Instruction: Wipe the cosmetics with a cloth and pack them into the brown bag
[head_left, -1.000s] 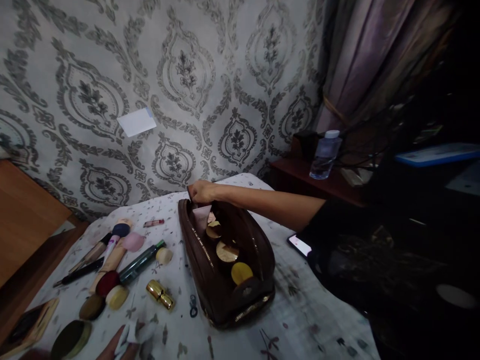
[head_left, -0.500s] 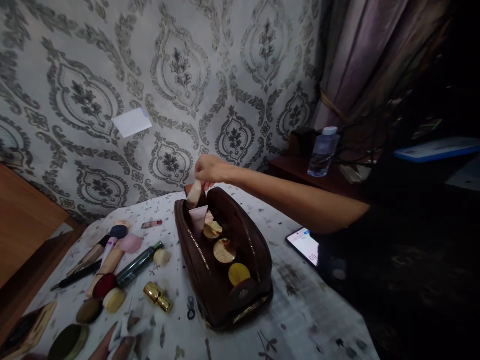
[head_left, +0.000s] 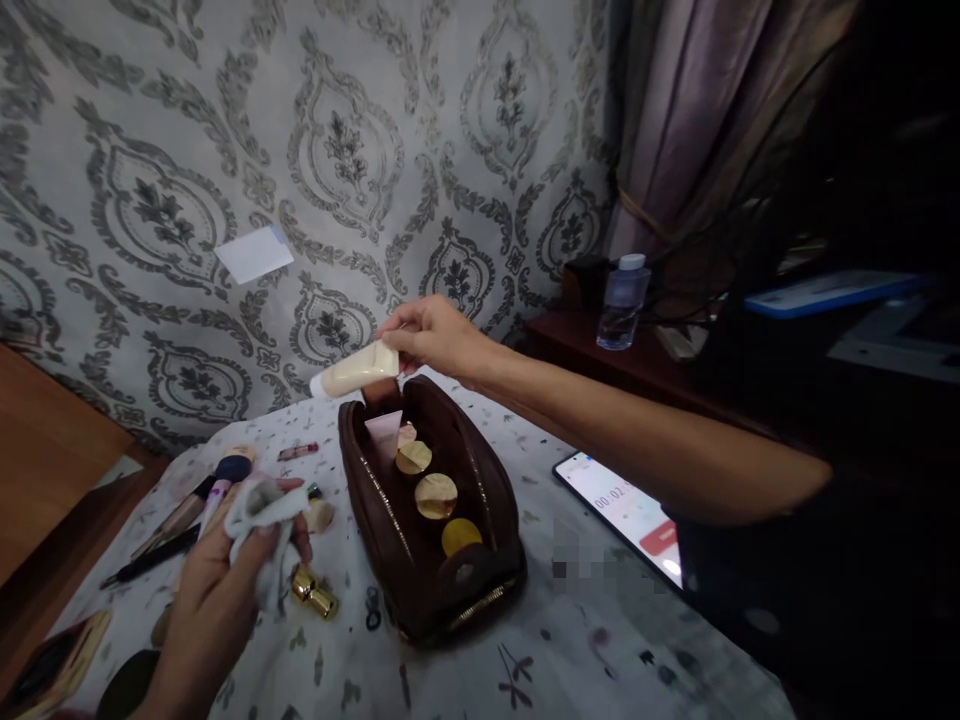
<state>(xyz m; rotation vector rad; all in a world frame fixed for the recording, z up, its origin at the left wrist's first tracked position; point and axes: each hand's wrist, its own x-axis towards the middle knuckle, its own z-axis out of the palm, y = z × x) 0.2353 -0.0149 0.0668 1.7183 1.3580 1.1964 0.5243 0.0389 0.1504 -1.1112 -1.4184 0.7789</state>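
My right hand (head_left: 426, 335) pinches the end of a cream-coloured tube (head_left: 357, 370) with a white cap, held above the far end of an open brown bag (head_left: 491, 450). Inside the bag stand a pale pink tube (head_left: 385, 434), two round gold items (head_left: 436, 496) and a yellow round item (head_left: 461, 537). My left hand (head_left: 217, 585) is closed round a crumpled white cloth (head_left: 262, 515), left of the bag and over the cosmetics. Close to it lies a gold tube (head_left: 314, 593).
Brushes, a black pencil (head_left: 154, 556) and a small lip tube (head_left: 298, 452) lie on the left of the patterned cloth. A phone (head_left: 619, 510) lies right of the bag. Further back stands a water bottle (head_left: 622, 302) near the curtain.
My right hand has lifted the cream tube out of the bag and tilted it leftward. My left hand has risen from the lower edge with the white cloth, now over the cosmetics.
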